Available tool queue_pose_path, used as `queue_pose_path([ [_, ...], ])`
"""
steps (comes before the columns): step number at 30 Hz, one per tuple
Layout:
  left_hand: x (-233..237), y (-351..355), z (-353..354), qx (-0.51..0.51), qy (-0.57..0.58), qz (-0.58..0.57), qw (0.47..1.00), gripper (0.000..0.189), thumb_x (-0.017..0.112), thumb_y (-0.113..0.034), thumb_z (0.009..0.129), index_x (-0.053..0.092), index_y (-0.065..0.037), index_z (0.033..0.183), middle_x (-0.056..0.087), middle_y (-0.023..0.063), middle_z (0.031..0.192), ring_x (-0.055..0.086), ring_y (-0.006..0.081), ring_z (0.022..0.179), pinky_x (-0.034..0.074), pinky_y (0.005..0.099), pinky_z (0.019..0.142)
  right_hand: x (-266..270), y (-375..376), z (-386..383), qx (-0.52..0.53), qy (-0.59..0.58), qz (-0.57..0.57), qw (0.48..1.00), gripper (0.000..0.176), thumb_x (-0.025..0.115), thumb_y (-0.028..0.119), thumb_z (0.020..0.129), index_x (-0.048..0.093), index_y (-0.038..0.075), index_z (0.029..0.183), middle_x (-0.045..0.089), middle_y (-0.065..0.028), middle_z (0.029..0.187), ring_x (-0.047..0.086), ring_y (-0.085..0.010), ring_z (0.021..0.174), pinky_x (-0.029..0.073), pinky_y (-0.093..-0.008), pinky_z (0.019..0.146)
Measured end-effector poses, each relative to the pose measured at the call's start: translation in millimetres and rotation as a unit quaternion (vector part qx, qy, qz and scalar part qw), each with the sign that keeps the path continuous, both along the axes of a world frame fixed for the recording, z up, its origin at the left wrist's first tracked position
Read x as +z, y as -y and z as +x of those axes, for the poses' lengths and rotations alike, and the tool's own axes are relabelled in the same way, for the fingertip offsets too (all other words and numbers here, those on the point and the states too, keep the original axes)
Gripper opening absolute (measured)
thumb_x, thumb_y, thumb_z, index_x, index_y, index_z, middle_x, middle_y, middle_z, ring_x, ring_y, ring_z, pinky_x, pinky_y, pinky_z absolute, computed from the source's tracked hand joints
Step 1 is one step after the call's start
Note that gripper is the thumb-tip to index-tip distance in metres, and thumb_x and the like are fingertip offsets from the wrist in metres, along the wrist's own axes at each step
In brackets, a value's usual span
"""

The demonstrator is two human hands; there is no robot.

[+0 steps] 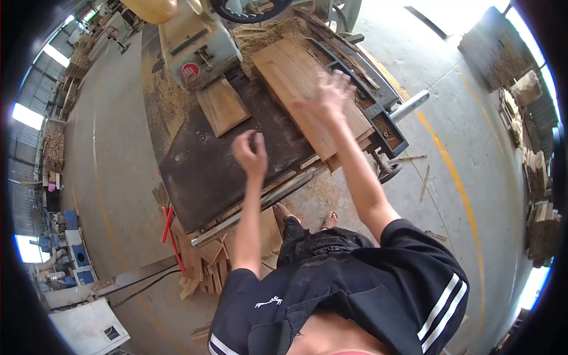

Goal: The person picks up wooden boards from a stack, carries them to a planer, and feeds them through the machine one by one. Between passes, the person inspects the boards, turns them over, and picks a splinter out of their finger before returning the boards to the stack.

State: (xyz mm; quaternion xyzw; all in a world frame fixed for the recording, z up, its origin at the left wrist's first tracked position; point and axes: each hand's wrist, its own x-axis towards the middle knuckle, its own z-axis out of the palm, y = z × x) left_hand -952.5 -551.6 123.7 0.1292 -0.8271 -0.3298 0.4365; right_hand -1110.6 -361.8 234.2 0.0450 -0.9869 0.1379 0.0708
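Observation:
My right hand (329, 97) is over a stack of long wooden boards (296, 89), its fingers spread and slightly blurred. The boards lie on the right part of a dark machine table (207, 177), beside a metal fence (378, 118). Over the table's front half is my left hand (251, 155), thumb and curled fingers apart with nothing between them. Just beyond it, a shorter wooden board (223, 106) lies flat, its far end close against the grey machine head (198, 56).
Sawdust (168, 97) covers the table's left side and back. A black handwheel (251, 9) sits at the top. Wood offcuts (213, 266) and a red bar (167, 225) are by the table's front left corner. Lumber stacks (535, 171) stand along the right wall.

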Motion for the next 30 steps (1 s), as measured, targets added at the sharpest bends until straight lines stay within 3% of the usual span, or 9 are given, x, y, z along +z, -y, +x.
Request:
queue_pose_path([
  [4, 23, -81, -28, -0.116, 0.006, 0.114, 0.987, 0.039, 0.073, -0.029, 0.1, 0.069, -0.002, 0.128, 0.071, 0.0154, 0.126, 0.064, 0.0317, 0.121, 0.046, 0.0453, 0.11, -42, -38, -4, 0.033, -0.033, -0.118, 0.992, 0.092, 0.086, 0.062, 0.077, 0.061, 0.006, 0.146, 0.049, -0.0327, 0.152, 0.046, -0.0491, 0.141, 0.035, -0.0592, 0.119],
  [6, 22, -100, -55, -0.19, -0.034, 0.496, 0.847, 0.052, 0.07, -0.033, 0.103, 0.059, 0.001, 0.141, 0.07, 0.0134, 0.131, 0.068, 0.0267, 0.119, 0.051, 0.0418, 0.104, -50, -35, 17, 0.05, -0.045, -0.139, 0.988, 0.084, 0.084, 0.058, 0.08, 0.063, 0.006, 0.142, 0.049, -0.0331, 0.152, 0.046, -0.0491, 0.14, 0.035, -0.0592, 0.118],
  [11, -13, -29, -2, -0.329, 0.083, 0.649, 0.681, 0.049, 0.066, -0.018, 0.104, 0.054, 0.003, 0.147, 0.067, 0.0123, 0.133, 0.069, 0.0208, 0.113, 0.055, 0.0331, 0.098, -44, -15, 93, 0.103, -0.071, -0.224, 0.967, 0.067, 0.08, 0.049, 0.084, 0.068, 0.007, 0.134, 0.046, -0.037, 0.152, 0.044, -0.0535, 0.136, 0.038, -0.0591, 0.116],
  [16, 55, -3, 102, -0.211, 0.061, 0.516, 0.828, 0.039, 0.065, -0.011, 0.102, 0.063, 0.006, 0.137, 0.072, 0.0105, 0.125, 0.069, 0.0161, 0.106, 0.056, 0.0303, 0.091, -33, -2, 181, 0.195, 0.002, -0.254, 0.947, 0.052, 0.081, 0.041, 0.089, 0.069, 0.011, 0.13, 0.05, -0.0335, 0.149, 0.047, -0.0513, 0.136, 0.046, -0.0562, 0.109],
  [20, 162, -17, 145, -0.072, 0.166, 0.243, 0.953, 0.035, 0.066, -0.016, 0.102, 0.067, 0.008, 0.127, 0.076, 0.0079, 0.109, 0.069, 0.0117, 0.093, 0.056, 0.0288, 0.081, -54, 13, 183, 0.315, 0.424, -0.55, 0.647, 0.07, 0.049, 0.062, 0.109, 0.056, 0.008, 0.152, 0.061, -0.0244, 0.147, 0.059, -0.0319, 0.136, 0.044, -0.0458, 0.115],
  [22, 183, -28, 148, -0.034, 0.289, 0.249, 0.923, 0.043, 0.071, -0.03, 0.101, 0.07, 0.002, 0.129, 0.079, 0.0207, 0.114, 0.077, 0.0289, 0.107, 0.057, 0.0336, 0.091, -23, 13, 176, 0.265, 0.663, -0.629, 0.308, 0.088, 0.034, 0.075, 0.106, 0.052, 0.004, 0.154, 0.062, -0.0222, 0.148, 0.061, -0.0287, 0.133, 0.043, -0.0447, 0.116],
  [25, 120, -38, 167, -0.168, 0.211, 0.337, 0.902, 0.077, 0.081, -0.05, 0.091, 0.059, -0.001, 0.147, 0.062, 0.0298, 0.144, 0.056, 0.0418, 0.141, 0.044, 0.0444, 0.117, -59, 25, 178, 0.22, 0.554, -0.618, 0.512, 0.069, 0.056, 0.055, 0.107, 0.055, 0.0, 0.147, 0.067, -0.0165, 0.134, 0.067, -0.0222, 0.117, 0.053, -0.0391, 0.102],
  [26, 109, -50, 184, -0.162, 0.311, 0.168, 0.921, 0.1, 0.087, -0.057, 0.079, 0.05, -0.002, 0.154, 0.044, 0.0325, 0.156, 0.035, 0.0476, 0.15, 0.031, 0.0537, 0.123, -89, 29, 178, 0.216, 0.497, -0.605, 0.583, 0.059, 0.066, 0.044, 0.106, 0.057, -0.001, 0.143, 0.068, -0.0145, 0.13, 0.068, -0.0199, 0.113, 0.056, -0.0361, 0.096],
  [30, 67, -52, 221, -0.008, 0.494, -0.113, 0.862, 0.156, 0.095, -0.075, 0.044, 0.029, -0.009, 0.168, 0.002, 0.0331, 0.174, -0.006, 0.0557, 0.16, 0.008, 0.0754, 0.124, -114, 34, 186, 0.216, 0.42, -0.608, 0.639, 0.044, 0.071, 0.024, 0.103, 0.061, -0.005, 0.135, 0.072, -0.0128, 0.12, 0.069, -0.0174, 0.106, 0.057, -0.0317, 0.09],
])
